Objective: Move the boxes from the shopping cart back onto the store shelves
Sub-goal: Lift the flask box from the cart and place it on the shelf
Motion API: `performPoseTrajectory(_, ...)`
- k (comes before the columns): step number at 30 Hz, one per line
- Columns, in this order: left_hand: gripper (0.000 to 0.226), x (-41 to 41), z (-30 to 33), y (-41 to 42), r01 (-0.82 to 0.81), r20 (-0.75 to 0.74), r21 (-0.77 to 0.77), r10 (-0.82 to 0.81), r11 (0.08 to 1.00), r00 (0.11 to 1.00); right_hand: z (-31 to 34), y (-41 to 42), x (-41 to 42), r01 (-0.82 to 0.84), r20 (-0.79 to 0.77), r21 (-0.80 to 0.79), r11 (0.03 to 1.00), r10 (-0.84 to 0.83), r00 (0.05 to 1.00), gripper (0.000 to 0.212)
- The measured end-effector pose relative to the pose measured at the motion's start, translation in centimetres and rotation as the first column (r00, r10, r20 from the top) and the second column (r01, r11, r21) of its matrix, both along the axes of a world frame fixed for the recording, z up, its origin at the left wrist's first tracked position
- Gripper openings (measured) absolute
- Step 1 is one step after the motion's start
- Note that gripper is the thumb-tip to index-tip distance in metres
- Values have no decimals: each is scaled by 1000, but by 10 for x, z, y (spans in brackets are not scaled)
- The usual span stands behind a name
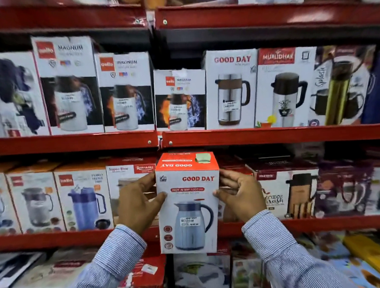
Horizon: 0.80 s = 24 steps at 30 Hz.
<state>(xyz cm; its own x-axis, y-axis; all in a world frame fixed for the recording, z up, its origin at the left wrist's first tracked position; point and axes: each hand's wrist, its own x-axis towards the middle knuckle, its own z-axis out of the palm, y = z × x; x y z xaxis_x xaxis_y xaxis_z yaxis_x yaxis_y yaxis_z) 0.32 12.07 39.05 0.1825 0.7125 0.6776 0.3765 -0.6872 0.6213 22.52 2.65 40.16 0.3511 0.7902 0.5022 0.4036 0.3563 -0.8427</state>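
I hold a white and red Good Day box upright in front of the shelves; it pictures a pale blue jug. My left hand grips its left side and my right hand grips its right side, thumbs on the front face. The box hangs in front of the middle shelf row, its top just under the red shelf edge. Another Good Day box stands on the shelf above. No shopping cart is in view.
Red metal shelves run across the view. The upper row holds Magnum boxes and a Muralidhar box. The middle row holds jug boxes left and dark boxes right. Flatter packs lie on the lowest row.
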Motion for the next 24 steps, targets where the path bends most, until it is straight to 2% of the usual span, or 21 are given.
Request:
performPoseTrajectory(4, 61, 6, -3, 16, -29, 3, -16, 29, 999, 1000, 3, 16, -2, 32, 41, -44, 998, -31, 999, 61)
performPoseTrajectory(11, 49, 20, 0, 34, 27, 57, -54, -24, 998, 998, 13, 44, 3, 133, 150, -49, 990, -124, 981, 61)
performPoseTrajectory(15, 54, 29, -9, 50, 31, 97, -84, -23, 996, 995, 12, 57, 7, 161, 148, -73, 984, -149, 978, 60)
performPoseTrajectory(21, 58, 42, -14, 72, -78, 85, -20, 80, 997, 993, 12, 80, 13, 220, 205, -59, 974, -204, 957, 56)
performPoseTrajectory(24, 58, 47, -16, 82, -84, 107, -20, 85, 996, 991, 13, 90, 14, 223, 212, -49, 974, -208, 955, 53)
